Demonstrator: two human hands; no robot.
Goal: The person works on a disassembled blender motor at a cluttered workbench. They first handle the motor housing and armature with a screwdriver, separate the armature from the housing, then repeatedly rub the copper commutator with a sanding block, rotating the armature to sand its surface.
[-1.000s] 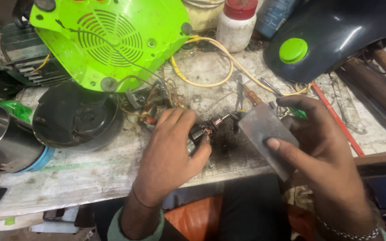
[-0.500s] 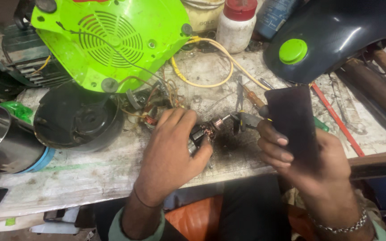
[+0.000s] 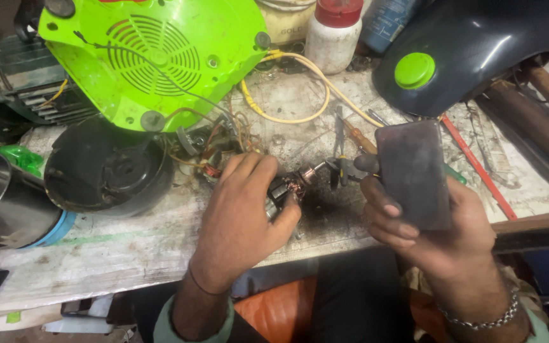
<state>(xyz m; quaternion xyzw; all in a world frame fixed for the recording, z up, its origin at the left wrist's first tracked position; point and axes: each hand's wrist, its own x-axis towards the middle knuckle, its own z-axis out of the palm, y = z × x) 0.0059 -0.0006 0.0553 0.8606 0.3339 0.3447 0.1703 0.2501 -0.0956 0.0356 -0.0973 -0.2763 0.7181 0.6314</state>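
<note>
The flat dark rectangular block (image 3: pixel 412 173) has turned upright in the right hand (image 3: pixel 433 222) (fingers clamped); left hand (image 3: pixel 243 219) stays closed on the small copper-wound motor armature (image 3: pixel 290 185) near the counter (image 3: pixel 128 254) edge.

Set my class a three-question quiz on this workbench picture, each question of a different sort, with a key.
1. True or false: the left hand rests on a small motor part on the workbench.
2. What does the right hand hold? A) a dark flat block B) a red screwdriver C) a white bottle
3. Fill in: the ribbed round vent sits in the ____ housing.

Key: 1 true; 2 A; 3 green.
</note>
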